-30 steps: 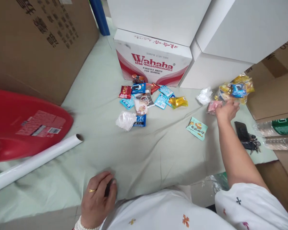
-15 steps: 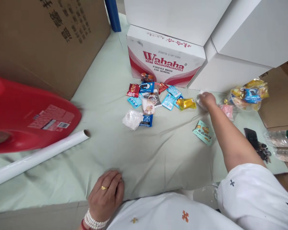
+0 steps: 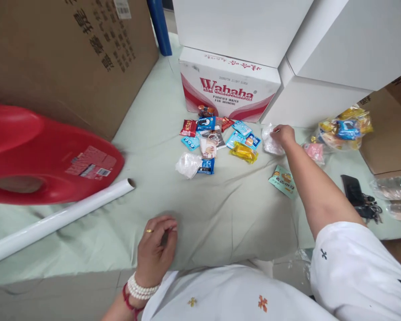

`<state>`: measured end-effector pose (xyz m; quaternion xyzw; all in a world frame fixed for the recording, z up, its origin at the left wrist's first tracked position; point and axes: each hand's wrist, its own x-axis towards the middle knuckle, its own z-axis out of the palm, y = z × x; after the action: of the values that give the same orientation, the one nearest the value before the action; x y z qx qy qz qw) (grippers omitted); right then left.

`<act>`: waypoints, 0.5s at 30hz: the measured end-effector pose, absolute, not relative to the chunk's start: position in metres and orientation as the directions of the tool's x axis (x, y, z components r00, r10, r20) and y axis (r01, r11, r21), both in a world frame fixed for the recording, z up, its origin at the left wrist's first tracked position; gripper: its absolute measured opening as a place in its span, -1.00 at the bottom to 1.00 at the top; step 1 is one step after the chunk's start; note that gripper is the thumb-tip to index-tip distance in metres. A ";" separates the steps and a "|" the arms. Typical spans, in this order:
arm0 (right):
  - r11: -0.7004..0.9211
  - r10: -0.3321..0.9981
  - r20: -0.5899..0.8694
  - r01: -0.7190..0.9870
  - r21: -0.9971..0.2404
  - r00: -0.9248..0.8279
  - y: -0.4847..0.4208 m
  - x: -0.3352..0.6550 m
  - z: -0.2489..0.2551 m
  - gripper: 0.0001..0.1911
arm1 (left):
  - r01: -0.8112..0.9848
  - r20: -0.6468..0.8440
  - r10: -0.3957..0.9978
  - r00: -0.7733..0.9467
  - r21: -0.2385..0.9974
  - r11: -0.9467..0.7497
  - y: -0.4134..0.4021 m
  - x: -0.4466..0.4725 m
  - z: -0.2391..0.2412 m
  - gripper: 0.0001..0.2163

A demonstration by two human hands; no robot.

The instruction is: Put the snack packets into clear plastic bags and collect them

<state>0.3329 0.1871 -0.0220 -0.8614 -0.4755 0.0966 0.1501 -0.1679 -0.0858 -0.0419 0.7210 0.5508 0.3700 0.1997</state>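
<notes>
My right hand (image 3: 283,134) reaches far across the pale green cloth (image 3: 220,209) and closes on a crumpled white plastic wrapper (image 3: 268,141). Just left of it lies a yellow snack packet (image 3: 243,152) at the edge of a pile of small snack packets (image 3: 214,133) in red, blue and white. My left hand (image 3: 156,247), with a gold ring and a bead bracelet, rests curled on the cloth near my body; a dark gap shows under its fingers. A teal snack packet (image 3: 282,180) lies beside my right forearm.
A Wahaha carton (image 3: 229,87) and white boxes (image 3: 321,53) stand behind the pile. A clear bag of snacks (image 3: 344,129) and a pink packet (image 3: 313,151) lie right. A phone and keys (image 3: 357,198), a red plastic stool (image 3: 36,156), a white roll (image 3: 56,220) and a brown carton (image 3: 70,58) surround the cloth.
My right hand moved left from the clear snack bag to the white wrapper and closed on it. The yellow packet shifted slightly left and down. My left hand stayed put, curling a little.
</notes>
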 end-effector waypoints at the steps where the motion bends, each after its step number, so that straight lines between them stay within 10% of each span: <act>1: -0.470 0.854 0.039 0.802 -0.368 0.518 0.184 0.327 -0.017 -0.70 | 0.623 0.293 0.948 0.121 0.722 -0.302 -0.085 -0.165 -0.039 -0.90; 6: -0.060 0.883 0.345 0.805 -0.590 0.319 0.118 0.265 0.016 -0.68 | 0.422 0.083 0.994 0.075 0.900 -0.107 -0.080 -0.144 -0.027 -0.86; 11: 0.062 0.989 0.121 0.493 -0.868 0.088 0.007 0.166 0.007 -0.72 | -0.022 -0.324 0.935 0.143 0.944 0.330 -0.051 -0.088 -0.020 -0.58; 15: -0.067 0.997 -0.052 0.260 -0.963 0.065 -0.041 0.121 -0.018 -0.75 | -0.146 -0.368 0.898 0.242 0.901 0.409 -0.028 -0.049 -0.023 -0.53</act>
<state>0.1206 -0.0405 -0.0182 -0.5908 -0.5318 0.4298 0.4283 -0.0490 -0.0281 -0.0226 0.3885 0.4840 0.3804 0.6857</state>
